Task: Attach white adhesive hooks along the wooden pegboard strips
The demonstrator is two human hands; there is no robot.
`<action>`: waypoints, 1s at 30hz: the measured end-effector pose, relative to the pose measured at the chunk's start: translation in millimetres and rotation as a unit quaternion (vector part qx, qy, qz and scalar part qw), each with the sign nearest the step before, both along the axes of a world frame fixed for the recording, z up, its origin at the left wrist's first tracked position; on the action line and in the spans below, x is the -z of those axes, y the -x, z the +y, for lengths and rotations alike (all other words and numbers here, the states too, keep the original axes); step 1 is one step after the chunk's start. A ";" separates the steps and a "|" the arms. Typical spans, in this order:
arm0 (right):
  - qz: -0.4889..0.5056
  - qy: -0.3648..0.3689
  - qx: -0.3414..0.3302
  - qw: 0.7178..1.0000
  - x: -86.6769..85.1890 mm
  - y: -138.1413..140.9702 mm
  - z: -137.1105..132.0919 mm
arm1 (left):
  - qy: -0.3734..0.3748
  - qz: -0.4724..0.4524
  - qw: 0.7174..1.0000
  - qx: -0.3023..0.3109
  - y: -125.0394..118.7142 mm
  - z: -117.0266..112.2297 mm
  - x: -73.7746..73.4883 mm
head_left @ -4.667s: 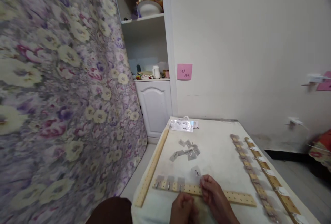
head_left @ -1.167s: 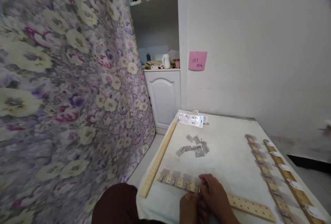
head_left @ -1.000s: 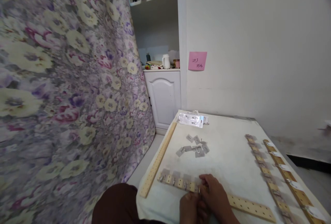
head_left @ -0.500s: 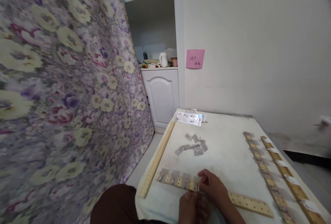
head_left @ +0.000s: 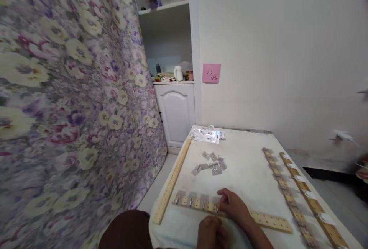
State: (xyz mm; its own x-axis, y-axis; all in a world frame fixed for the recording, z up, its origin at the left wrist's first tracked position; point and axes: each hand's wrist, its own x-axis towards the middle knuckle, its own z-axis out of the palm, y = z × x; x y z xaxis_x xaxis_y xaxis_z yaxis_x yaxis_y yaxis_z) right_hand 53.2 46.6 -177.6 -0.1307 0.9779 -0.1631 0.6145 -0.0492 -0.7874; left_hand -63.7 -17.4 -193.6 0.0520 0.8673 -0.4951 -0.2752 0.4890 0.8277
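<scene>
A pale wooden strip with rows of holes (head_left: 270,220) lies across the near part of the table. Several clear adhesive hooks (head_left: 191,201) sit along its left half, each a transparent square with a small metal hook. My right hand (head_left: 234,205) is at the last of these hooks, its fingers curled round the small metal part, index finger raised over the clear square. My left hand (head_left: 211,230) is closed just on the near side of the strip, and whatever its fingers hold is hidden. Beyond the strip lies a loose group of clear hooks (head_left: 217,166).
A bare perforated strip (head_left: 172,182) runs along the table's left edge. To the right lie a strip with clear hooks (head_left: 283,184) and one with white hooks (head_left: 312,199). Hook packaging (head_left: 205,135) lies at the far edge. My knee (head_left: 125,230) is at lower left.
The view has tilted and shifted slightly. My left hand has drawn back a little from the strip. My right hand stays at the same hook.
</scene>
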 end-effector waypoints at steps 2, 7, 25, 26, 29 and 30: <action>0.030 -0.023 0.002 0.999 0.2 -3.9 -2.4 | -0.016 0.009 1.000 0.010 1.3 -1.6 1.1; 0.002 -0.107 0.026 0.994 0.8 -24.8 -17.2 | -0.012 0.025 1.000 0.008 0.5 0.1 5.8; -0.093 -0.112 -0.016 0.989 4.2 -28.1 -33.9 | -0.013 0.088 0.996 0.018 2.4 5.2 9.0; -0.092 -0.108 -0.016 0.990 4.0 -27.7 -33.6 | -0.009 0.093 0.995 0.018 1.9 5.7 8.3; -0.090 -0.111 -0.011 0.990 4.4 -26.2 -33.7 | -0.001 0.120 0.993 0.013 3.0 6.9 6.1; -0.090 -0.116 -0.009 0.989 4.7 -26.0 -34.1 | -0.005 0.124 0.992 0.014 4.4 7.3 5.4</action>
